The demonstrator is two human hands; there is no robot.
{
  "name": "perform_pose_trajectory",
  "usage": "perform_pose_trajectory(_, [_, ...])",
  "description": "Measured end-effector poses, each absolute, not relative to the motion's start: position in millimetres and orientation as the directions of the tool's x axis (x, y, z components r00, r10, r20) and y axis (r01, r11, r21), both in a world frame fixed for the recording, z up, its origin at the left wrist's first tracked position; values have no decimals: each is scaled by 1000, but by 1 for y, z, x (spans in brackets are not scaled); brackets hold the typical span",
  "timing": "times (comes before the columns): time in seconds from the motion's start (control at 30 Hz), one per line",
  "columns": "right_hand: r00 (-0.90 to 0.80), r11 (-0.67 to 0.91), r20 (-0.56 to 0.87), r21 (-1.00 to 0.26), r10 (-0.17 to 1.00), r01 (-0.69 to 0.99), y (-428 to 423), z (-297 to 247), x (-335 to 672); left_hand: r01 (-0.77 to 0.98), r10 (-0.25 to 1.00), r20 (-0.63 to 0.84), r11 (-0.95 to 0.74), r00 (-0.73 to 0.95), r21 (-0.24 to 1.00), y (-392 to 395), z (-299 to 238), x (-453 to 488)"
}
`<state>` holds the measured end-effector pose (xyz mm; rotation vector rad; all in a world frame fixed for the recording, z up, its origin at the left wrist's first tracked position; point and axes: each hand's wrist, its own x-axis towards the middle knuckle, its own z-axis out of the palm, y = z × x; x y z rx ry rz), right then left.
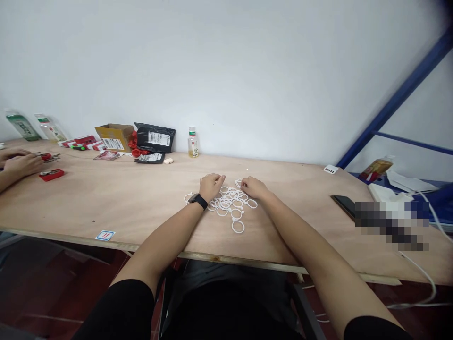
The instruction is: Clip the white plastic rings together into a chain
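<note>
White plastic rings (238, 227), each with a small knob or eyelet, lie in a loose, overlapping pile between my forearms. My right hand (255, 187) is at the pile's far right edge, its fingers pinched on a white ring (238, 182). Across from it, my left hand (211, 185) hovers at or rests by the far left of the pile, fingers curled in and thumb upward. Whatever may be inside its grasp is hidden. A black watch (198, 201) is on my left wrist, and a few rings show just left of it.
A bottle (193, 144), black parcel (155, 138) and cardboard box (116, 137) stand along the wall. Another person's hands (24, 163) are at far left beside a red case (51, 174). A phone (343, 205) and white cable (421, 269) lie right. The table's front edge (240, 263) is near me.
</note>
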<state>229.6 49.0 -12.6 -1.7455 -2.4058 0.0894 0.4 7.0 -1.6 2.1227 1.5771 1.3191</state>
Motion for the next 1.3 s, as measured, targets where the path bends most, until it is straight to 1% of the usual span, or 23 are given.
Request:
perform_pose_trajectory(0.17, [-263,281,128,-155,956,947,29,-13,248,694,836,539,-447,100,565,8,-6,2])
perform_pose_trajectory(0.4, [-235,258,168,-131,957,957,14,-10,248,652,799,538,-562,268,510,7,-12,6])
perform_pose_trajectory(0.5, [-188,227,206,-185,960,956,11,-4,242,632,773,548,-605,320,484,3,-10,8])
perform_pose_trajectory(0.57, [-161,227,265,-243,951,943,8,0,238,624,761,556,-621,334,475,1,-9,10])
perform_pose_trajectory(0.63, [-168,286,348,-322,922,902,4,3,235,622,755,561,-627,339,468,1,-9,10])
perform_pose_trajectory(0.7, [-216,405,439,-400,872,822,0,4,231,628,753,565,-627,338,460,2,-10,10])
perform_pose_trajectory(0.8, [-329,587,530,-446,782,676,-6,3,221,613,744,589,-633,315,473,4,-12,10])
perform_pose_trajectory(0.87, [-410,658,536,-438,738,612,-9,1,214,573,727,623,-652,287,497,4,-13,10])
perform_pose_trajectory(0.97, [-477,678,489,-433,730,593,-13,0,206,504,693,668,-693,270,515,3,-11,10])
perform_pose_trajectory(1.17, [-479,627,407,-458,778,630,-19,4,203,469,676,649,-726,349,504,-4,-4,11])
perform_pose_trajectory(1.23, [-489,633,403,-464,774,620,-20,4,203,474,677,641,-726,363,498,-5,-3,12])
perform_pose_trajectory(1.3, [-462,633,433,-502,774,589,-20,3,203,486,676,645,-724,357,490,-6,-2,12])
